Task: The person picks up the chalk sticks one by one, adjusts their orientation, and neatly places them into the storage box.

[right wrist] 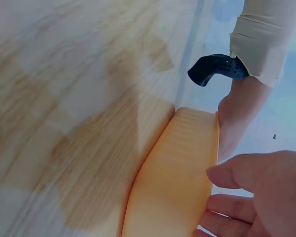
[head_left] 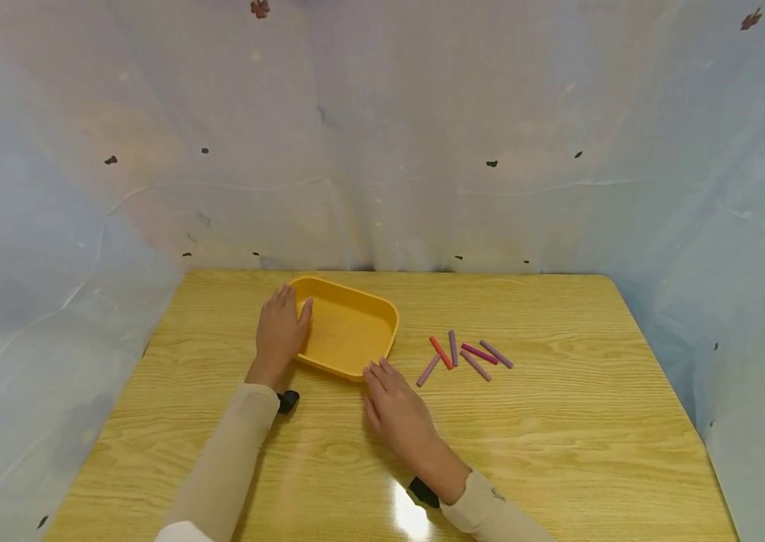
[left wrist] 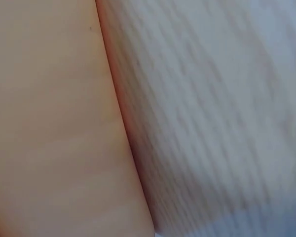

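A shallow yellow plastic tray (head_left: 345,331) sits at an angle on the wooden table, and nothing lies in it. At its left end, my left hand (head_left: 278,331) grips the rim, the thumb over the inside and the fingers along the edge. My right hand (head_left: 396,410) touches the near right corner with its fingertips. The right wrist view shows the right thumb and fingers (right wrist: 229,222) extended at the rim of the tray (right wrist: 172,173). In the left wrist view a blurred tan surface (left wrist: 54,118) fills the left side; I cannot tell what it is.
Several crayon-like sticks lie loose right of the tray, among them a red stick (head_left: 441,352), a magenta stick (head_left: 480,354) and a purple stick (head_left: 453,348). Pale hanging sheeting (head_left: 423,135) encloses the table's back and sides. Both wrists wear dark camera bands (head_left: 423,491).
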Demonstrator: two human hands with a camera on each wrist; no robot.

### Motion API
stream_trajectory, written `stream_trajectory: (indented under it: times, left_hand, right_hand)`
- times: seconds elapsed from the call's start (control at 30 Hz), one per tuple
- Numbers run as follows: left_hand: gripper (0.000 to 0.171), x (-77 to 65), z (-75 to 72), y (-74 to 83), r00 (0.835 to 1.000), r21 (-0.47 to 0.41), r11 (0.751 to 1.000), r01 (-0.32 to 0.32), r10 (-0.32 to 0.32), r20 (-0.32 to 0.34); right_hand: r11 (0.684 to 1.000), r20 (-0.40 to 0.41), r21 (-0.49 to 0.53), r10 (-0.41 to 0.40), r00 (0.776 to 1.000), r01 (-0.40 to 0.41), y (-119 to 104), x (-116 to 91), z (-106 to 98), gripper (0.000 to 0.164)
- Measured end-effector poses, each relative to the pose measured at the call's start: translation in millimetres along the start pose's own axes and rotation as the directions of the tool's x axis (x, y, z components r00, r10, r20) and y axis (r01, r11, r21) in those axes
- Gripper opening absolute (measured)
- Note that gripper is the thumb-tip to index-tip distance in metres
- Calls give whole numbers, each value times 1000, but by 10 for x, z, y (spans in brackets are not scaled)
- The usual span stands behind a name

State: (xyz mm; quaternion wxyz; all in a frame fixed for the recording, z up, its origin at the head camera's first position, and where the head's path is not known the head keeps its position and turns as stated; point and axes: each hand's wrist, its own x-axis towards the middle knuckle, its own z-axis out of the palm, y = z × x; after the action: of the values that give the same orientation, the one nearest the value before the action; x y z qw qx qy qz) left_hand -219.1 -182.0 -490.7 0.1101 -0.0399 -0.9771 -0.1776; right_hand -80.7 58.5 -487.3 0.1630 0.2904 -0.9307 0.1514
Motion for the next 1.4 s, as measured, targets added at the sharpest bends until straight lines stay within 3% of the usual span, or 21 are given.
stream_trajectory:
  times: [0.4,0.77,1.1,1.4]
  left_hand:
    - [67,-133,-24,28,998,16,999,38,-39,45]
    - [68,-228,-31,59,998,61,997,52,-53,21]
    - [69,-321,-33,99,996,45,996,81,-82,19]
    - [71,-407,-37,133,995,68,993,99,-100,11]
  right_hand:
    - [999,23,47,17,1000,-18,26,-42,-37,42]
    - [996,9,88,26,1000,-27,40,-56,-66,40]
    - [988,17,141,60,998,-62,43,-64,-115,38]
    - [989,8,129,72,997,-72,59,-108,-106,35]
